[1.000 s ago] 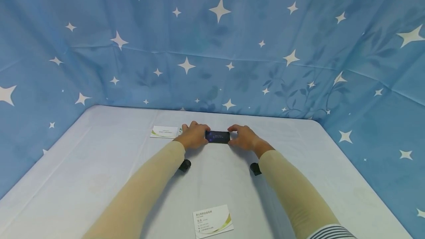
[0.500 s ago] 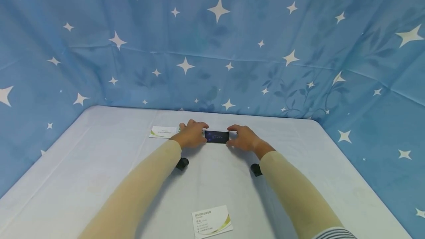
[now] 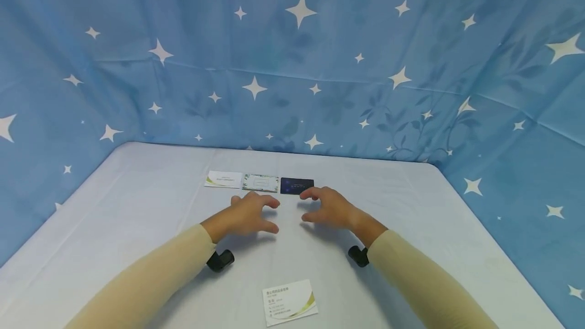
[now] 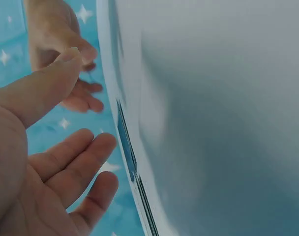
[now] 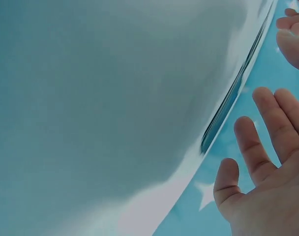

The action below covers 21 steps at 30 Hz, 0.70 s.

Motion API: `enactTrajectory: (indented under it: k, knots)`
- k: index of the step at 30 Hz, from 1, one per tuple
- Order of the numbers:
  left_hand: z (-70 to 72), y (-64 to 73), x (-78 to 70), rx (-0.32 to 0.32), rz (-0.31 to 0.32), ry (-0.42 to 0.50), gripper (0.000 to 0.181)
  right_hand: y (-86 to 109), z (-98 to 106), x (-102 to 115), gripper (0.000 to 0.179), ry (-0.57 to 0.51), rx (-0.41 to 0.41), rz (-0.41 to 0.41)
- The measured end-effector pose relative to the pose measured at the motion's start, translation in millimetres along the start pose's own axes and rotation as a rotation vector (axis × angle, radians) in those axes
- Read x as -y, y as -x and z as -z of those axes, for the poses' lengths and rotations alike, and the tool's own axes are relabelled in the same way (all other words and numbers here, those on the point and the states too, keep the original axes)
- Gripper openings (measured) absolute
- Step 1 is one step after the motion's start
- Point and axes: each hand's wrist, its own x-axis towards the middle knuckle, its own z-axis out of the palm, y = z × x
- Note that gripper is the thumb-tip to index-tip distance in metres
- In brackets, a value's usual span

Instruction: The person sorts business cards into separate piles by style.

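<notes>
Three cards lie in a row at the far side of the white table: a white business card [image 3: 223, 179] on the left, a leaf-bordered card [image 3: 260, 183] in the middle and a dark blue card [image 3: 296, 186] on the right. My left hand [image 3: 251, 213] hovers in front of the middle card, thumb and fingers spread and holding nothing. Just before the dark card is my right hand [image 3: 326, 208], its fingers apart, with one fingertip overlapping the card's lower edge in the head view. Another white business card [image 3: 290, 302] with a yellow-green curve lies near me.
White cloth covers the table [image 3: 411, 202], and a blue curtain [image 3: 292, 65] with white stars hangs behind and beside it. A black wrist device [image 3: 220, 261] shows below my left wrist, and another black device [image 3: 358, 256] below my right.
Both hands have let go of the dark card and drawn back toward me, the left also moving leftward. The dark card stays in the row, and the leaf-bordered card is now uncovered.
</notes>
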Motion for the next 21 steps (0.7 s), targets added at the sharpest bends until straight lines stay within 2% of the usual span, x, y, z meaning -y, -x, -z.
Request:
enactTrajectory:
  k: [5, 11, 17, 21]
  knots:
    - [-10.0, 35.0, -5.8, 0.040, -0.042, 0.072, 0.055, 28.0, -11, 11, 0.050, -0.013, 0.032, 0.037]
    - [-21.1, 65.8, -8.5, 0.075, -0.125, 0.119, 0.060, 62.9, -21, 21, 0.056, -0.044, 0.139, 0.091]
    - [-26.5, 82.3, -12.1, 0.096, -0.151, 0.132, 0.059, 87.7, -29, 31, 0.067, 0.037, 0.246, 0.203]
    - [-27.0, 86.2, -13.2, 0.092, -0.141, 0.131, 0.057, 95.0, -33, 33, 0.078, 0.130, 0.269, 0.314]
